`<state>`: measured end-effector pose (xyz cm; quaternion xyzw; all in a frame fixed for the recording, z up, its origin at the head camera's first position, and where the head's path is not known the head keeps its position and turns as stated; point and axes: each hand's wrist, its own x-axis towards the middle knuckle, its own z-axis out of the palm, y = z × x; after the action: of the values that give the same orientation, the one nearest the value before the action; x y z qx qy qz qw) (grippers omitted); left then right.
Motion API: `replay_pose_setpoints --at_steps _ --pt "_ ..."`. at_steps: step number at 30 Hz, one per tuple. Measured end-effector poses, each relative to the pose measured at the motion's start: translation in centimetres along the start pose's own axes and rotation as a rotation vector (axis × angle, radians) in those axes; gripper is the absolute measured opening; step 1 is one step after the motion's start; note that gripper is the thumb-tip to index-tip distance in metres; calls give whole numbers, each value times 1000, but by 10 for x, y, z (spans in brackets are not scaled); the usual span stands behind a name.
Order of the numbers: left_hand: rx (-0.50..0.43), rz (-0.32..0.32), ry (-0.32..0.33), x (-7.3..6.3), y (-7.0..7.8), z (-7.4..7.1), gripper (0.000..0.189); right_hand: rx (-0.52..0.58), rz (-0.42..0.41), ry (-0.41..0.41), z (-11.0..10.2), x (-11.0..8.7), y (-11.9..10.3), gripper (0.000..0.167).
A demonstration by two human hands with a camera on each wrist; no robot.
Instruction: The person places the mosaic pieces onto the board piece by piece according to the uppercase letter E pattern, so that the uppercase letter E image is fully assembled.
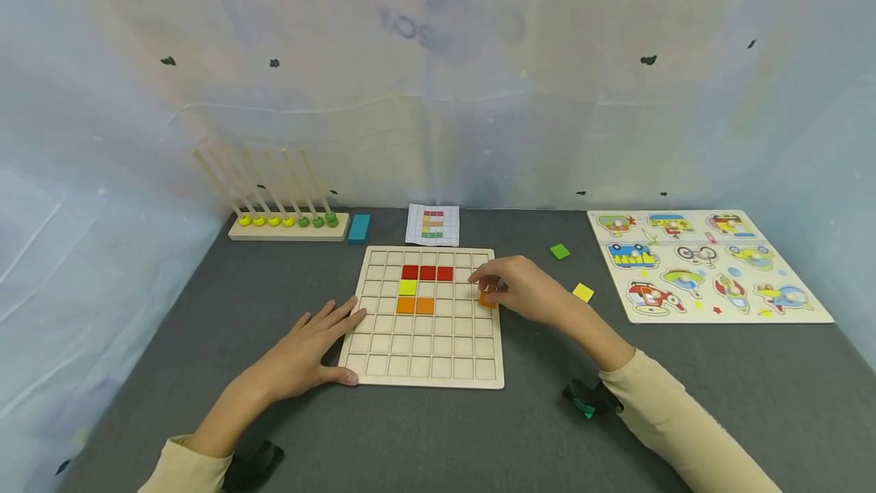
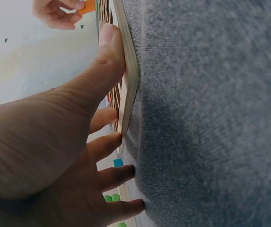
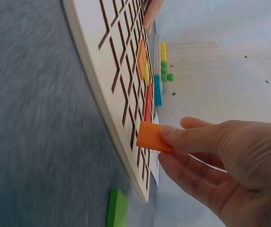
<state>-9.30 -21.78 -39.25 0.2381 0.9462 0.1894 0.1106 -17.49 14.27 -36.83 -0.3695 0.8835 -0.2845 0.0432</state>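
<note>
A wooden grid board (image 1: 430, 367) lies on the table, with three red tiles (image 1: 427, 273) in a row, a yellow tile (image 1: 407, 287) under the leftmost, and two orange tiles (image 1: 415, 306) below that. My left hand (image 1: 299, 356) rests against the board's left edge with spread fingers, the thumb at its near left corner. Over the board's right side, my right hand (image 1: 525, 291) pinches another orange tile (image 3: 149, 136) between thumb and fingers. In the right wrist view this tile is held tilted above the grid's border squares.
A green tile (image 1: 560, 251) and a yellow tile (image 1: 583, 292) lie right of the board. Behind it are a patterned card (image 1: 433, 225), a blue block (image 1: 359, 228) and a bead rack (image 1: 287, 233). A vehicle puzzle board (image 1: 712, 265) lies at the far right.
</note>
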Motion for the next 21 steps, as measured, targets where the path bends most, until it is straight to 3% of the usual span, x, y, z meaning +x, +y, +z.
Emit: replay_pose_setpoints --at_steps 13,21 --pt "-2 -6 -1 0 -1 0 97 47 -75 -56 24 36 -17 27" --pt "0 -10 -7 0 0 0 97 93 -101 -58 35 45 -18 24"
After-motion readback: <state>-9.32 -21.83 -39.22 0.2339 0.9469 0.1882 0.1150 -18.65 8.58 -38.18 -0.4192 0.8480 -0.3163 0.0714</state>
